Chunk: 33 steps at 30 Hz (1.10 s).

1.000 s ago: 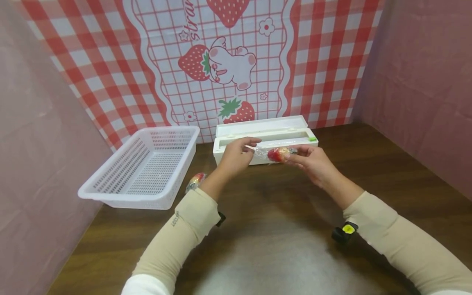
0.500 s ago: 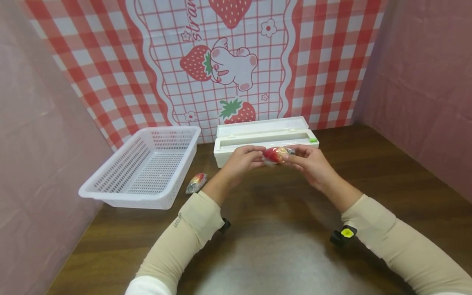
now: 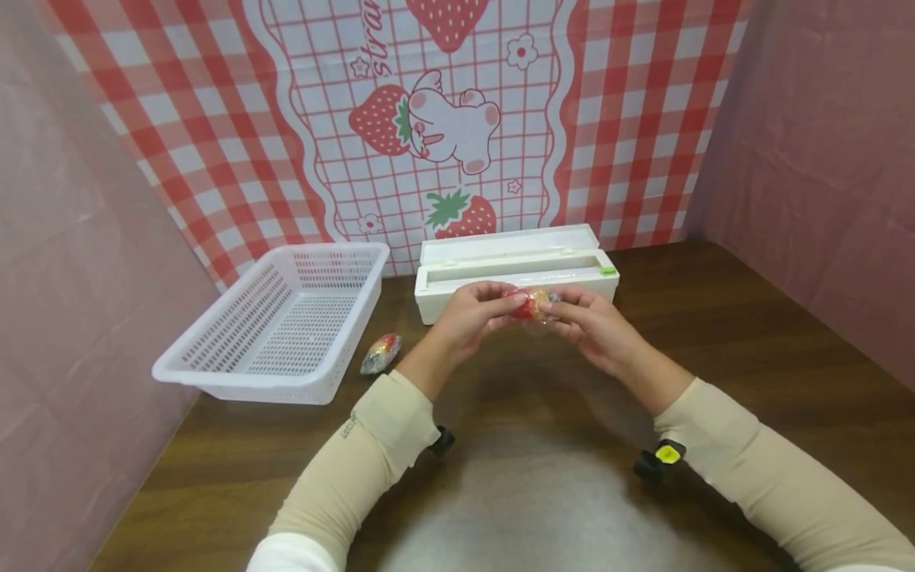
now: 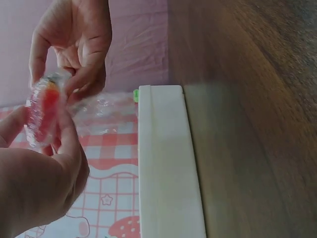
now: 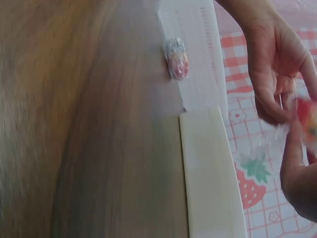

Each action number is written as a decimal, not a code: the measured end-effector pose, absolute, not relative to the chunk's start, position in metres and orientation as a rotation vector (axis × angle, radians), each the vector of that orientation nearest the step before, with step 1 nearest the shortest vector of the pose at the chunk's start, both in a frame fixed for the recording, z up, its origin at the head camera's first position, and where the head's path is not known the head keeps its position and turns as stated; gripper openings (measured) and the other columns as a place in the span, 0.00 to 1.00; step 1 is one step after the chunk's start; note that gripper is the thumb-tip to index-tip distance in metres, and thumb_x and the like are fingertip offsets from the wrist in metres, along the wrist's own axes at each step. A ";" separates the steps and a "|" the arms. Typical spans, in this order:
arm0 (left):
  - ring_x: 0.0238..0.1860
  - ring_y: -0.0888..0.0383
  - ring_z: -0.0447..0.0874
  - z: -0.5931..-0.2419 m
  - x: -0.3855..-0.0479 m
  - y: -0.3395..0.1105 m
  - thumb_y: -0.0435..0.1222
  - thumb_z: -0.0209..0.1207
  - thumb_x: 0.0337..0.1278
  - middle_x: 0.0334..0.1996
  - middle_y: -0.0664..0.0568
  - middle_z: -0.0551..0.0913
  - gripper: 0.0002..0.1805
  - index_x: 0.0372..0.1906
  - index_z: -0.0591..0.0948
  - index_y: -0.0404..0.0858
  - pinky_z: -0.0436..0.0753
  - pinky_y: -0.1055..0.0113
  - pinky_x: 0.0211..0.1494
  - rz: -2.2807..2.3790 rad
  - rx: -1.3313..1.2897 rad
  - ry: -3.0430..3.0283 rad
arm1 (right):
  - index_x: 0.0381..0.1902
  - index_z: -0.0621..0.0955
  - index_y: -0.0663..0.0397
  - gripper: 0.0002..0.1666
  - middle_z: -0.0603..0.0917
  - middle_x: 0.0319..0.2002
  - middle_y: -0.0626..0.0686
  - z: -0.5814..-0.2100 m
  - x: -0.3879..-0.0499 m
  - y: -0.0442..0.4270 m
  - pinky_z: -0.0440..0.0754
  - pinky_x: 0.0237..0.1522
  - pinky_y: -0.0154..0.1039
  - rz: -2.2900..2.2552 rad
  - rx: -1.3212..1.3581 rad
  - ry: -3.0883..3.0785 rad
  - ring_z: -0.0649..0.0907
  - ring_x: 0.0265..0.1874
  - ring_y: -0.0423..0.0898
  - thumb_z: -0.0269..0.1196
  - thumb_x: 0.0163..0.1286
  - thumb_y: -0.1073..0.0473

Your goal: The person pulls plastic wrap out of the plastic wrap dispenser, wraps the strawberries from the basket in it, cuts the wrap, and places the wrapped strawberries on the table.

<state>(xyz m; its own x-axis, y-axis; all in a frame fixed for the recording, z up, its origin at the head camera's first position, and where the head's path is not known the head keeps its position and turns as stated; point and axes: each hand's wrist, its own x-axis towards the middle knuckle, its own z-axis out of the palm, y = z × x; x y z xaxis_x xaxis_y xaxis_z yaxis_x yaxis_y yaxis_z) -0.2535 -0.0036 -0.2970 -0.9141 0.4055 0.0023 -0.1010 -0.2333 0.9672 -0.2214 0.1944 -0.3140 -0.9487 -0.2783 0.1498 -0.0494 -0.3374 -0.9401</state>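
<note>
Both hands hold one small red-and-yellow, fruit-like piece (image 3: 529, 303) wrapped in clear plastic film, raised in front of a long white box. My left hand (image 3: 465, 319) pinches its red end between thumb and fingers. At the yellow end, my right hand (image 3: 599, 327) pinches the film-covered piece. Crinkled film shows around the piece (image 4: 45, 108) in the left wrist view. A second film-wrapped red-and-yellow piece (image 3: 381, 354) lies on the table beside the basket, left of my left forearm.
The white box (image 3: 434, 308), a film dispenser with its lid raised, stands at the back, with a green tab (image 3: 607, 271) at its right end. A white perforated basket (image 3: 314, 391) sits at the left on the wooden table (image 3: 543, 485). A strawberry-print cloth (image 3: 629, 119) hangs behind.
My left hand has moved right from the loose film to the piece's red end and now pinches it. Film that stuck out there is gathered in. The right hand keeps its grip.
</note>
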 end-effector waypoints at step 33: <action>0.36 0.58 0.82 -0.306 -0.256 -0.011 0.25 0.64 0.56 0.36 0.48 0.82 0.14 0.47 0.78 0.23 0.76 0.48 0.60 2.172 0.340 1.882 | 0.39 0.86 0.55 0.08 0.87 0.38 0.49 -0.315 -0.224 0.201 0.83 0.47 0.39 -2.332 -0.292 1.946 0.86 0.37 0.43 0.62 0.67 0.70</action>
<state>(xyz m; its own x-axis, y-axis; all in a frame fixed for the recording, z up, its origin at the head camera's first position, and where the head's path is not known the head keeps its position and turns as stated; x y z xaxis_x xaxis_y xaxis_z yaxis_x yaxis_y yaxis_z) -0.2564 -0.0112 -0.3060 -0.9424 0.3341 0.0142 -0.0335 -0.1365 0.9901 -0.2243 0.2011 -0.3152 -0.9776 -0.1908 0.0887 -0.0531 -0.1839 -0.9815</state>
